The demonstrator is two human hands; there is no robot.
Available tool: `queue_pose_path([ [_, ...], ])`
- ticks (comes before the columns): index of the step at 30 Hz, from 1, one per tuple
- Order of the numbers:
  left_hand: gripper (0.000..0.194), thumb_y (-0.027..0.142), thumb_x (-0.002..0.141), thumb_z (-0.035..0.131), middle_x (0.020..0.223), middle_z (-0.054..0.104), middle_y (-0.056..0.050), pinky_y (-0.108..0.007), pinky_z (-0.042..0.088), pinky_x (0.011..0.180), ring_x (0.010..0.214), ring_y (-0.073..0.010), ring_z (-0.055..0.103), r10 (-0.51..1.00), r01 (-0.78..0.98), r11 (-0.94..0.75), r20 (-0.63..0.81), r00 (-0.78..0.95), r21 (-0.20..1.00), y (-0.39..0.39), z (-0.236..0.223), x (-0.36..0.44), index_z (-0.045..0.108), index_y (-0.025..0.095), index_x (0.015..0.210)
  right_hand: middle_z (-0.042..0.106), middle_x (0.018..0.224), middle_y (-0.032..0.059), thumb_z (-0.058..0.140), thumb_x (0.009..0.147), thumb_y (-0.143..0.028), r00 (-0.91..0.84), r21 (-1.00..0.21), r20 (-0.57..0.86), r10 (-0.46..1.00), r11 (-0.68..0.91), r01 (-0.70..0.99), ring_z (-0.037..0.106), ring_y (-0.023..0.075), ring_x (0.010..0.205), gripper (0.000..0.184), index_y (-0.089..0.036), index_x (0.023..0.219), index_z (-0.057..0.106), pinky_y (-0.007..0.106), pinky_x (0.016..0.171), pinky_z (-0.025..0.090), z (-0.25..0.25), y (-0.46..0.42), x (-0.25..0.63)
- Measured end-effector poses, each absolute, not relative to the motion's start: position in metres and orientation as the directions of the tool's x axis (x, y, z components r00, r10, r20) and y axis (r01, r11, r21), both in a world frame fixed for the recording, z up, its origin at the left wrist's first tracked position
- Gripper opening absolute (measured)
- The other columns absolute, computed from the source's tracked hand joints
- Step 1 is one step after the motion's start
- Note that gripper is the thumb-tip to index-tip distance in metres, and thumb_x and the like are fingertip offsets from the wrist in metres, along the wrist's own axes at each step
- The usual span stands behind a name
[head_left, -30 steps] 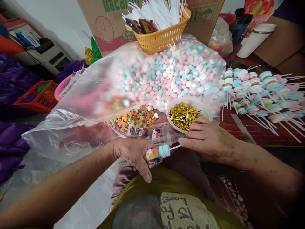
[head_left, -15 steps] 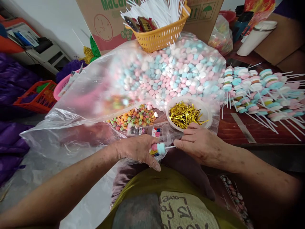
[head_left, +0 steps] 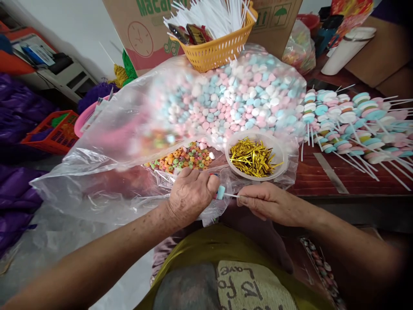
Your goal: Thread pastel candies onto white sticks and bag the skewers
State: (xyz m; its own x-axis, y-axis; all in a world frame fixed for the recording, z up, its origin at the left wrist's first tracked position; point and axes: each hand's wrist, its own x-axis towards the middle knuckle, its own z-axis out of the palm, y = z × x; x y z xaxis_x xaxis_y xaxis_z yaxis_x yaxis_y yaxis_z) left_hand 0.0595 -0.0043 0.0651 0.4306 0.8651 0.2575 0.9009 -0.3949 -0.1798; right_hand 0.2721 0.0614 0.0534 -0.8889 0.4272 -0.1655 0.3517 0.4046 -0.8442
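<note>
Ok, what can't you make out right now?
All in the head view:
Most of the candy stack: hidden by the left hand.
End of the white stick: hidden in the right hand.
Stick ends of some candy skewers: cut off by the right edge.
End of the box lettering: behind the bundled sticks.

Workshop, judging by bulk sweets (head_left: 232, 101)

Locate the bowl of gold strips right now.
In the head view, the bowl of gold strips sits just right of centre, beyond the right hand, with the colourful rings to its left and the skewered sweets to its right.
</note>
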Motion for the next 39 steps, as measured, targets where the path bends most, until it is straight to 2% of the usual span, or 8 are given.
queue_pose_path([
  [6,0.059,0.039,0.063,0.075,0.105,0.065,-0.005,-0.029,0.046,0.074,0.096,-0.0221,0.061,0.799,0.755,-0.230,-0.324,0.507,0.614,0.024,0.092,0.014,0.052,0.023,0.115,0.052,0.062,0.0005,0.033,0.094,-0.025,-0.882,-0.539,0.184,0.433,0.795,0.278,0.044,0.0121,0.061,0.032,-0.017,0.069,0.052,0.024,0.060,0.030,0.051,0.063,0.276],
  [9,0.040,0.037,0.064,0.074,0.092,0.067,-0.001,-0.028,0.048,0.071,0.087,-0.0194,0.063,0.529,0.670,0.094,-0.607,0.593,0.737,0.031,0.091,0.002,0.061,0.021,0.099,0.054,0.062,0.0014,0.035,0.091,-0.017,-0.897,-0.339,0.275,0.345,0.908,0.245,0.045,0.0128,0.060,0.028,-0.017,0.071,0.055,0.026,0.061,0.028,0.057,0.064,0.280],
  [13,0.023,0.035,0.067,0.068,0.062,0.057,0.004,-0.025,0.047,0.057,0.059,-0.0133,0.057,0.397,0.584,0.317,-0.664,0.634,0.747,0.017,0.071,0.018,0.057,0.018,0.078,0.053,0.059,0.0013,0.037,0.088,-0.014,-0.912,-0.271,0.233,0.338,0.923,0.273,0.043,0.0130,0.057,0.025,-0.017,0.071,0.056,0.027,0.060,0.026,0.060,0.060,0.284],
  [15,0.019,0.032,0.071,0.064,0.068,0.060,0.002,-0.025,0.047,0.060,0.064,-0.0150,0.058,0.587,0.713,0.140,-0.637,0.499,0.688,0.009,0.068,0.031,0.057,0.018,0.081,0.053,0.060,0.0012,0.037,0.088,-0.017,-0.915,-0.367,0.111,0.387,0.872,0.324,0.044,0.0127,0.057,0.025,-0.017,0.069,0.054,0.026,0.058,0.026,0.059,0.059,0.283],
  [20,0.024,0.030,0.075,0.059,0.083,0.068,-0.009,-0.036,0.046,0.066,0.079,-0.0287,0.065,0.906,0.994,-0.104,-0.410,0.106,0.027,0.002,0.071,0.052,0.059,0.018,0.096,0.049,0.057,-0.0015,0.033,0.092,-0.027,-0.871,-0.631,-0.141,0.471,0.635,0.446,0.041,0.0101,0.054,0.032,-0.018,0.065,0.047,0.022,0.052,0.027,0.059,0.054,0.271],
  [28,0.022,0.040,0.077,0.056,0.078,0.067,-0.005,-0.030,0.042,0.060,0.071,-0.0223,0.063,0.987,0.997,-0.079,-0.136,0.082,0.023,-0.005,0.057,0.037,0.060,0.020,0.087,0.051,0.059,0.0010,0.035,0.088,-0.024,-0.846,-0.383,-0.098,0.524,0.764,0.518,0.041,0.0115,0.054,0.028,-0.018,0.065,0.049,0.027,0.053,0.020,0.058,0.049,0.275],
  [35,0.010,0.015,0.079,0.051,0.063,0.059,-0.006,-0.033,0.034,0.058,0.063,-0.0215,0.055,0.907,0.940,-0.292,0.260,0.331,-0.176,-0.010,0.050,0.038,0.059,0.017,0.074,0.041,0.055,-0.0031,0.035,0.091,-0.032,-0.851,-0.672,-0.154,0.502,0.578,0.463,0.033,0.0095,0.052,0.034,-0.019,0.061,0.039,0.023,0.051,0.024,0.065,0.044,0.272],
  [39,0.016,0.014,0.082,0.047,0.062,0.057,-0.005,-0.034,0.031,0.059,0.062,-0.0201,0.051,0.855,0.919,-0.299,0.356,0.378,-0.256,-0.006,0.051,0.040,0.057,0.017,0.070,0.042,0.051,-0.0047,0.037,0.091,-0.038,-0.818,-0.864,-0.285,0.499,0.236,0.445,0.037,0.0085,0.049,0.034,-0.019,0.063,0.041,0.021,0.048,0.027,0.058,0.038,0.264],
])
